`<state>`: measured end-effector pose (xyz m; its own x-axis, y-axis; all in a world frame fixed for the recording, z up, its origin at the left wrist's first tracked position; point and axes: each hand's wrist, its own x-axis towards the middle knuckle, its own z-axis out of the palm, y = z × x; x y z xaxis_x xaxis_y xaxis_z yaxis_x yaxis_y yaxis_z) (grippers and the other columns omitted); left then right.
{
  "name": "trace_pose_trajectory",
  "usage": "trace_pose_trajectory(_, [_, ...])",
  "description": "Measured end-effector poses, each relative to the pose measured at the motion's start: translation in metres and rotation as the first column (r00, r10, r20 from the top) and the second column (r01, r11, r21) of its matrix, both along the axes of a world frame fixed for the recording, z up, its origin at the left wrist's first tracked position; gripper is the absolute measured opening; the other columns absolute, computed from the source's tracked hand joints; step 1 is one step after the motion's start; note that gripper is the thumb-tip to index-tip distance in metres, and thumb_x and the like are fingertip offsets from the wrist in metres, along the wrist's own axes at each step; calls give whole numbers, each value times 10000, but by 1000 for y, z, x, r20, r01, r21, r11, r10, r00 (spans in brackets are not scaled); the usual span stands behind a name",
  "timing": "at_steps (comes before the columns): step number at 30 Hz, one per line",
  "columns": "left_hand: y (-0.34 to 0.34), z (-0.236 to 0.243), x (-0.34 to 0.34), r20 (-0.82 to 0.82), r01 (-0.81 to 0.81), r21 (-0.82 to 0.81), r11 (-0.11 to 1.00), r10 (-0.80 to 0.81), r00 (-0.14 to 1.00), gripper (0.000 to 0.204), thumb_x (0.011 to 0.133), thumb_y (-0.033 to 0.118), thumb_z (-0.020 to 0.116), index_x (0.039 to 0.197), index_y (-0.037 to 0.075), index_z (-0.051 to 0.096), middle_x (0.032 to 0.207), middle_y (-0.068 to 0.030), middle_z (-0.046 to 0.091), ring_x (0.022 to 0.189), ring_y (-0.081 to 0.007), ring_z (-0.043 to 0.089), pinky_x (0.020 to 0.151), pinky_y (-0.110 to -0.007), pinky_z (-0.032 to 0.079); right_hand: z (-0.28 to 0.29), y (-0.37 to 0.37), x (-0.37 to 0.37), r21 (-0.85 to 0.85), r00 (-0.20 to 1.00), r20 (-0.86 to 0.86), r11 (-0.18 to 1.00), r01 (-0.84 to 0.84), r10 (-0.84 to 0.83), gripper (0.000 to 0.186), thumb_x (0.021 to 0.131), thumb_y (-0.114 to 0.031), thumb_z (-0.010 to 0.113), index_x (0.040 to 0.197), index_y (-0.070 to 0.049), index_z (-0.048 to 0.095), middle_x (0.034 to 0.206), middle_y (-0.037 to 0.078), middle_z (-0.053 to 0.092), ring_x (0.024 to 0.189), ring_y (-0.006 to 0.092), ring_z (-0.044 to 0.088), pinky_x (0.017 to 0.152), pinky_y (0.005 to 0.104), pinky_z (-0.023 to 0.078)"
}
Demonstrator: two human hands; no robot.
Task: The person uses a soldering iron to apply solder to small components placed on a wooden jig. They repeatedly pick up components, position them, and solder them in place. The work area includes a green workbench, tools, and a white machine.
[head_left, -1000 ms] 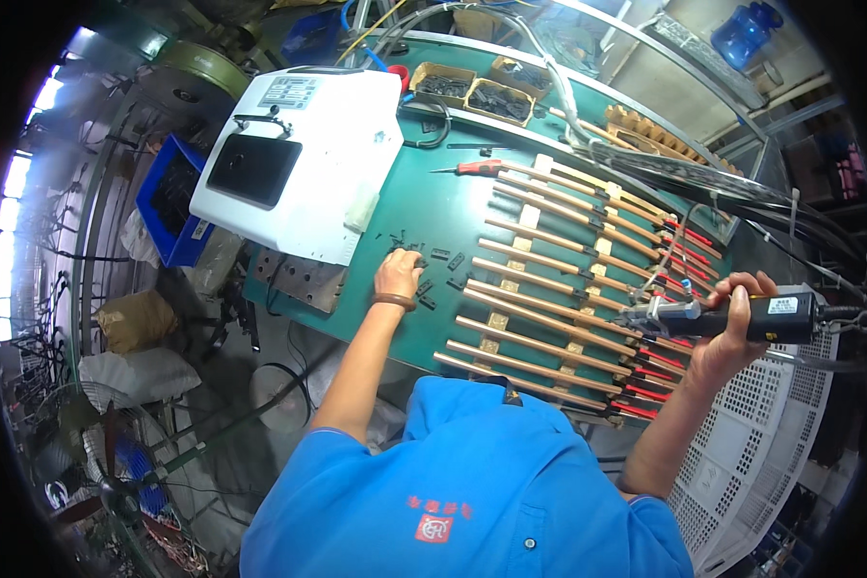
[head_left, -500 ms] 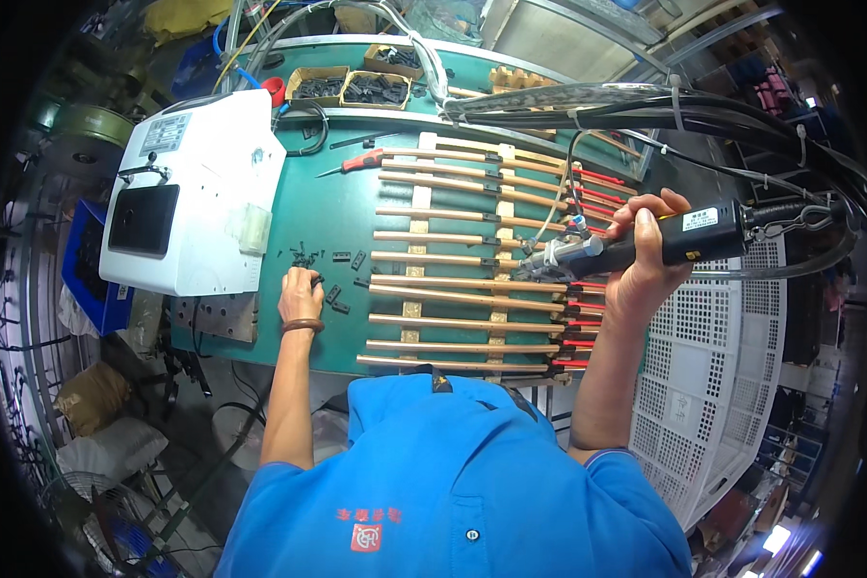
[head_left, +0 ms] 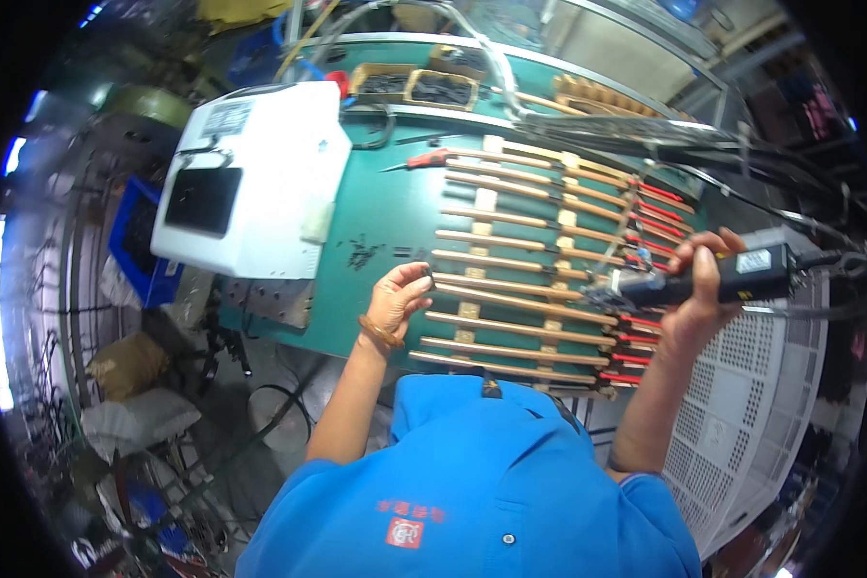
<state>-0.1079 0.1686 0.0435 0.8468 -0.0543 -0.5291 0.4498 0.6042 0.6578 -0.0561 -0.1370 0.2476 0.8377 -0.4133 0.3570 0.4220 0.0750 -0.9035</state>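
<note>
My right hand (head_left: 700, 299) is wrapped round a black handheld power screwdriver (head_left: 742, 277), whose metal front end lies over the middle rods. My left hand (head_left: 401, 301) pinches thumb and forefinger together by the left ends of the rods. A small dark piece (head_left: 428, 276) shows at its fingertips, blurred. Several tan rods (head_left: 511, 297) lie side by side across notched wooden strips (head_left: 486, 199), with red parts (head_left: 657, 220) at their right ends and small black fittings along them. Left of my hand, small dark screws (head_left: 362, 252) lie in a loose pile on the green table (head_left: 376, 207).
A white machine (head_left: 260, 183) stands on the table's left. Behind are cardboard boxes of black parts (head_left: 440, 89). A red-handled screwdriver (head_left: 424, 160) lies near the far rods. Thick cables (head_left: 636, 125) hang across the right. A white perforated crate (head_left: 742, 376) stands at right.
My left hand has moved right, from the screw pile to the rods' left ends, with a small dark piece. My right hand still holds the power screwdriver over the rods. The view has shifted.
</note>
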Motion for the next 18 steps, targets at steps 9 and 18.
trace_pose_trajectory(9, [-128,2,20,-41,349,20,937,-348,937,206,799,61,706,986,56,618,879,-29,653,754,-96,630,614,-225,531,-7,-9,-7,-10,999,-41,1000,1,-1,337,804,90,527,1125,5,471,841,100,605,679,117,588,585,236,513])
trace_pose_trajectory(18, [-163,-18,37,309,29,913,406,-738,600,221,709,86,719,903,82,613,888,-69,610,776,-262,635,642,-361,511,-29,-12,-5,-14,1000,-28,1000,15,-15,364,793,113,510,1130,-24,488,849,95,601,700,132,592,611,260,511])
